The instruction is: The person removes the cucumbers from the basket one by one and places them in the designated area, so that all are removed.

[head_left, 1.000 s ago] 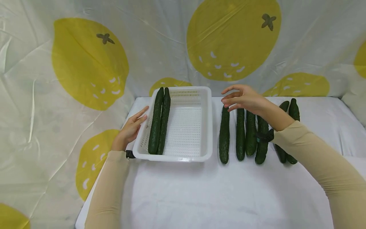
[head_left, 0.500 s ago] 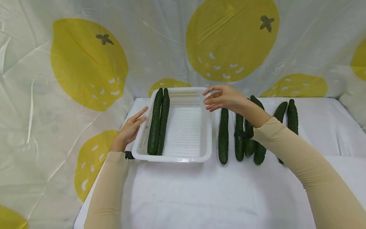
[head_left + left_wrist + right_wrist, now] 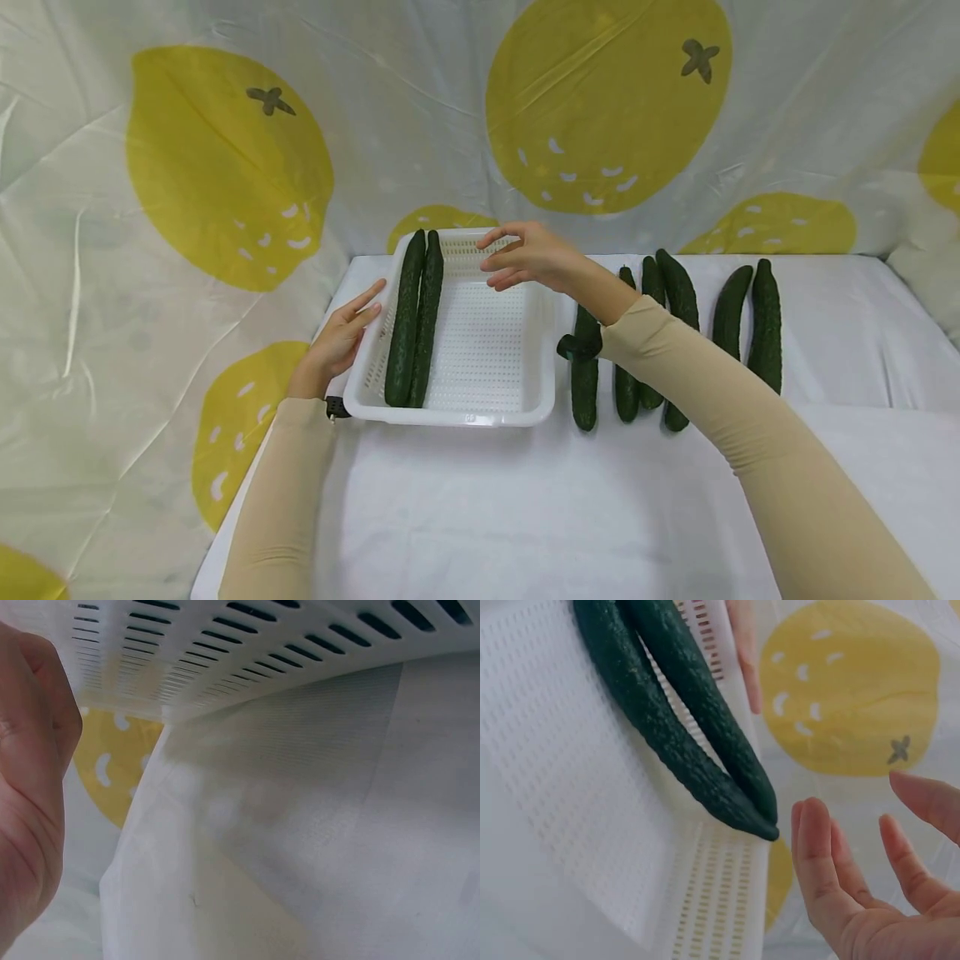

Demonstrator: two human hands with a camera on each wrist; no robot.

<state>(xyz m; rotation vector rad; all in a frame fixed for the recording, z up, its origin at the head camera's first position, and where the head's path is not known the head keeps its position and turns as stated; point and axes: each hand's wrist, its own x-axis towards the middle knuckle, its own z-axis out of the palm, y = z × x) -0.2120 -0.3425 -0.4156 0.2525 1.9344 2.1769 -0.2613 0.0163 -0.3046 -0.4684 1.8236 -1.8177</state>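
Note:
A white perforated basket point(image 3: 480, 417) stands on the cloth-covered table with two dark green cucumbers point(image 3: 417, 321) lying side by side along its left wall. My left hand point(image 3: 341, 337) rests against the basket's left side, its fingers extended at the rim. In the left wrist view the slotted underside of the basket point(image 3: 300, 645) shows beside that hand. Above the basket's right part hovers my right hand point(image 3: 528, 258), fingers spread and loosely bent around nothing. The right wrist view shows the same right hand point(image 3: 877, 885) apart from the cucumbers' ends.
Right of the basket several cucumbers lie in a row, the nearest cucumber point(image 3: 584, 392) partly under my right forearm. Two more cucumbers point(image 3: 765, 325) lie farther right. A lemon-print curtain point(image 3: 420, 125) hangs behind the white table point(image 3: 480, 517).
My right hand has moved left, from over the nearest loose cucumber across the basket's right rim to above its inside. The left hand, basket and cucumbers stay in place.

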